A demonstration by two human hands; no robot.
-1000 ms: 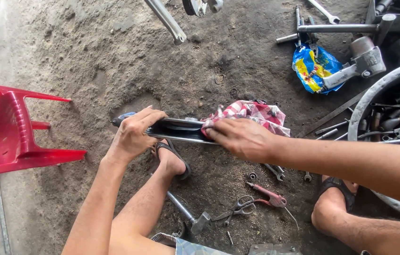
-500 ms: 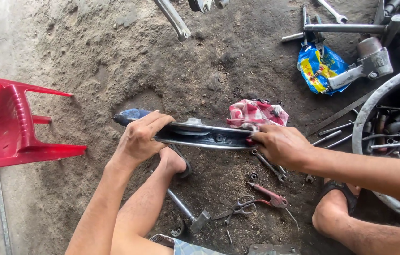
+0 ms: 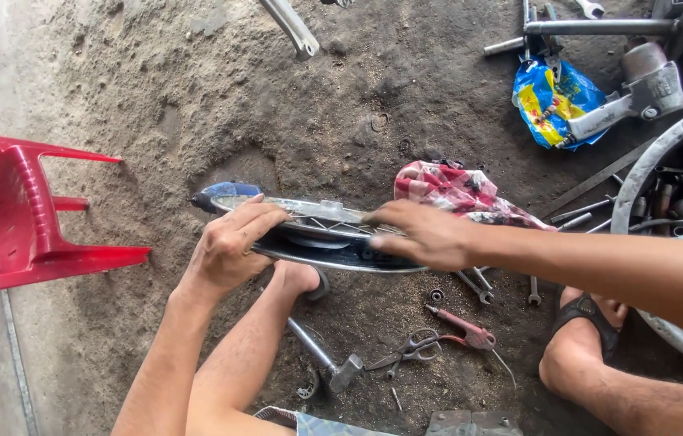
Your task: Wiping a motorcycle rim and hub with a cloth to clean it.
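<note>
A spoked metal wheel rim [image 3: 317, 234] lies almost edge-on above the dirt floor, in front of my legs. My left hand [image 3: 232, 246] grips its left side, fingers curled over the top edge. My right hand [image 3: 422, 234] rests on the rim's right part, fingers spread flat over the spokes and blurred. A red checked cloth [image 3: 458, 190] lies on the ground just behind my right hand. A blue-handled tool [image 3: 224, 192] pokes out behind the rim's left end.
A red plastic chair [image 3: 18, 214] stands at the left. A hammer [image 3: 325, 359], scissors [image 3: 410, 349], red pliers [image 3: 462, 327] and wrenches [image 3: 478, 287] lie near my feet. At right sit a large tub of tools [image 3: 656, 161], a blue-yellow bag [image 3: 551, 101] and metal parts [image 3: 640, 89].
My right hand has slid left along the rim, off its right end and onto the spokes. The cloth is now uncovered. My left hand keeps its grip.
</note>
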